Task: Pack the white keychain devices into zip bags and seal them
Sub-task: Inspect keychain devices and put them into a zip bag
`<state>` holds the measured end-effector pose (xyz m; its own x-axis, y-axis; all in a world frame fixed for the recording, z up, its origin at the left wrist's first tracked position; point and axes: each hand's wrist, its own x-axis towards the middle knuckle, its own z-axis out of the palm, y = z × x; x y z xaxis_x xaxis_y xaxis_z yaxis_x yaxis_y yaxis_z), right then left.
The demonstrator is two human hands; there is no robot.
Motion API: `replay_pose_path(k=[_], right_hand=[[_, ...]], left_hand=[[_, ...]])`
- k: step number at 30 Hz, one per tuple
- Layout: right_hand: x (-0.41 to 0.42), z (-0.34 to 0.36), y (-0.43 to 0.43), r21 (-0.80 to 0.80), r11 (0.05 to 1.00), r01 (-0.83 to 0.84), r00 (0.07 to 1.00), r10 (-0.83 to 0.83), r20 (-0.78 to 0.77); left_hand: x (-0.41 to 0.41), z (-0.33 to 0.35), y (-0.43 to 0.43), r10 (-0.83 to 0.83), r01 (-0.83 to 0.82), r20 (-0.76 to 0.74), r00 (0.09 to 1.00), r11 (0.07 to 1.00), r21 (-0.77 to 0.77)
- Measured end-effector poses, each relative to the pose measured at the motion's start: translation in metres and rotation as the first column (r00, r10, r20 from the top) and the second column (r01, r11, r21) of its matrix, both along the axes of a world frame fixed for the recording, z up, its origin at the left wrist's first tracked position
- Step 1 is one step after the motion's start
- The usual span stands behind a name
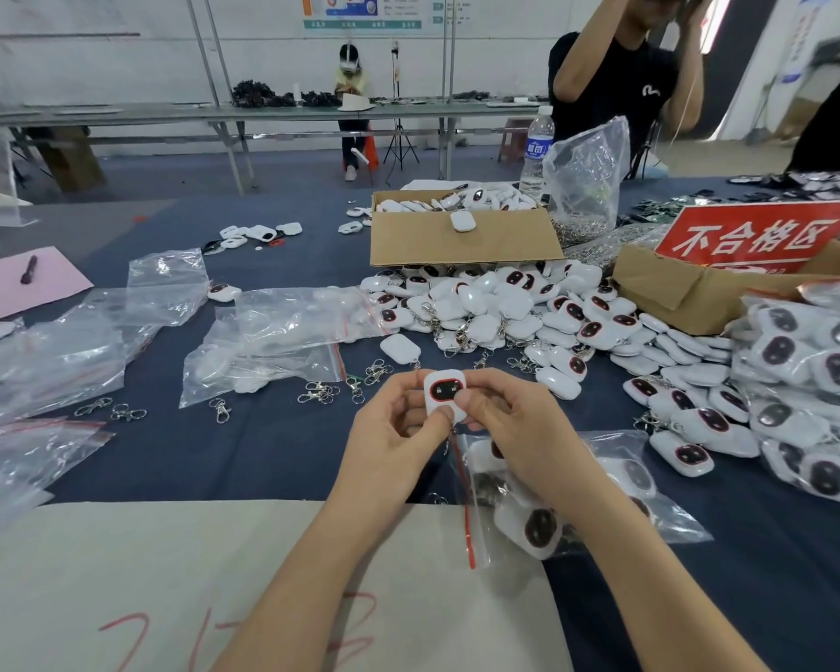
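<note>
A white keychain device [444, 391] with a dark, red-rimmed oval face stands upright between both hands above the blue table. My left hand [398, 429] pinches its lower left edge and my right hand [510, 419] grips its right side. Just below my right wrist lies a zip bag [602, 497] with a red seal strip, holding several devices. A big loose heap of white devices [495, 303] lies behind my hands. Empty zip bags [282, 332] lie to the left.
Metal clasps [318, 392] are scattered on the blue cloth. An open cardboard box [461, 235] with devices stands at the back, and a box with a red sign [748, 244] at the right. Filled bags [806, 380] pile at the right edge. A person stands behind the table.
</note>
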<state>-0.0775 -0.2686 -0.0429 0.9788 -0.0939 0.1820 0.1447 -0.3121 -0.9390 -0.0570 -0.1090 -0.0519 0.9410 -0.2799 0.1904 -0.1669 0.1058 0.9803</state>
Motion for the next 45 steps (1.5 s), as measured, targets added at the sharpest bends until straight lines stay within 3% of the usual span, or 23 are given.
replay_pose_path(k=[14, 19, 26, 45], right_hand=[[-0.0023, -0.0012, 0.0002, -0.036, 0.999, 0.012, 1.000, -0.012, -0.003], [-0.0054, 0.0016, 0.0008, -0.010, 0.999, -0.041, 0.999, 0.041, -0.016], [-0.0082, 0.0052, 0.0044, 0.047, 0.995, -0.083, 0.996, 0.083, -0.009], [-0.0067, 0.0052, 0.0037, -0.046, 0.997, -0.058, 0.994, 0.062, 0.094]], left_hand=[[-0.0008, 0.0026, 0.0000, 0.000, 0.000, 0.004, 1.000, 1.000, 0.020], [0.0006, 0.0013, 0.0009, 0.067, -0.070, 0.041, 0.997, 0.994, 0.084], [0.0002, 0.0015, 0.0011, 0.060, -0.062, 0.037, 0.998, 0.996, 0.060], [0.0033, 0.0002, 0.0016, 0.075, -0.075, 0.005, 0.997, 0.995, 0.067]])
